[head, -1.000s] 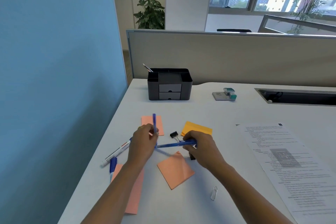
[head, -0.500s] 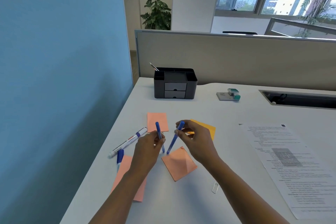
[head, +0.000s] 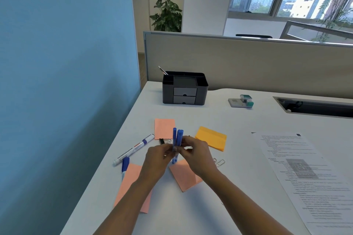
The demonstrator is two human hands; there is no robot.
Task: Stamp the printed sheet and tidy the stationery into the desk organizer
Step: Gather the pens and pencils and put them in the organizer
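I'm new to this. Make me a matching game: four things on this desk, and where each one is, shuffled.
1 blue pens
2 desk organizer
3 printed sheet
4 whiteboard marker

A standing farthest back
B lying flat at the far right
C held upright by left hand and right hand
D lying left of the left hand

Pairs: 1-C, 2-A, 3-B, 4-D

Left hand (head: pixel 158 160) and right hand (head: pixel 196 156) are both bare. Left forearm (head: pixel 131 196) and right forearm (head: pixel 238 196) are bare skin right down to the near frame edge. Fingers slightly blurred, nails too small to judge.
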